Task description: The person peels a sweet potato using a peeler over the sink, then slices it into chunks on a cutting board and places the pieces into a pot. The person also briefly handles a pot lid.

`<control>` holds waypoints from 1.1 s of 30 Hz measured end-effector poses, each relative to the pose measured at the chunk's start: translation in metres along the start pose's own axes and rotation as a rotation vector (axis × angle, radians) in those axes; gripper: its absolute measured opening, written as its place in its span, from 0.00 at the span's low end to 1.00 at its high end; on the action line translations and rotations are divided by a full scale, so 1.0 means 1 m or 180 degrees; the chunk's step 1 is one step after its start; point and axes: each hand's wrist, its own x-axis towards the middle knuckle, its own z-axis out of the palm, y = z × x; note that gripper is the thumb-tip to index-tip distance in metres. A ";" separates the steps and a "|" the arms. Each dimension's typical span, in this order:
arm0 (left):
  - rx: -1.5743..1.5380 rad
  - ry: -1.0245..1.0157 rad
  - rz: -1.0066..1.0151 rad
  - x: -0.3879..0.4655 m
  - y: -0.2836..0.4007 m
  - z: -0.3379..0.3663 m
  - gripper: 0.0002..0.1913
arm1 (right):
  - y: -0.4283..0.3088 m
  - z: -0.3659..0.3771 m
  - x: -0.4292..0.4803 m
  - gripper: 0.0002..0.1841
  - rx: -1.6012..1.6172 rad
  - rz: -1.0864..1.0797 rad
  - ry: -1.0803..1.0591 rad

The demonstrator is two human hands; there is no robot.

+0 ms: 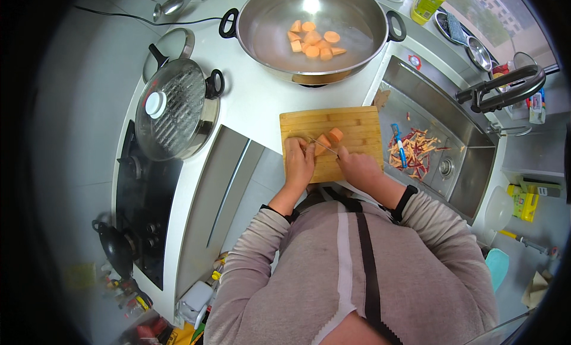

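On the wooden cutting board [357, 122], my right hand [360, 167] grips a knife [326, 147], whose blade lies against orange root-vegetable pieces [321, 145]. My left hand [299, 160] is at the board's left side, fingers curled against a piece that they largely hide. Another cut piece [336, 134] lies just beyond the blade. Past the board stands a wide steel pan [272, 46] with two black handles, holding several orange chunks [312, 37]. In the sink, a blue and white peeler [399, 144] rests on red and orange peelings [419, 148].
The steel sink [477, 180] with its faucet [504, 88] is at the right. A glass-lidded pot [176, 113] stands at the left, beyond a black cooktop [149, 211]. A black cable [147, 20] runs to the wide pan's area. A yellow-green bottle [428, 5] stands near the window.
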 end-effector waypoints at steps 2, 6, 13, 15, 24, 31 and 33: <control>0.0059 0.0235 0.0234 0.008 0.009 0.000 0.10 | 0.000 -0.001 0.000 0.10 0.0033 0.0005 -0.0060; 0.0051 0.0395 0.0848 0.053 0.024 0.016 0.13 | -0.001 -0.004 0.001 0.10 -0.0020 0.0027 -0.0144; 0.0099 -0.0315 0.1226 0.074 0.031 0.043 0.18 | 0.000 -0.006 0.005 0.09 -0.0156 0.0056 -0.0320; 0.0105 -0.0361 0.1212 0.073 0.028 0.045 0.19 | 0.002 -0.002 0.006 0.08 -0.0110 0.0050 -0.0336; 0.0117 -0.0161 0.1276 0.063 0.010 0.052 0.21 | 0.016 0.038 0.014 0.05 -0.0272 -0.0092 -0.0113; 0.0076 0.0253 0.1311 0.052 0.007 0.045 0.17 | 0.019 0.046 0.012 0.05 -0.0465 -0.0282 0.0234; 0.0120 0.0358 0.1294 0.046 0.006 0.040 0.17 | 0.020 0.047 0.012 0.05 -0.0361 -0.0292 0.0313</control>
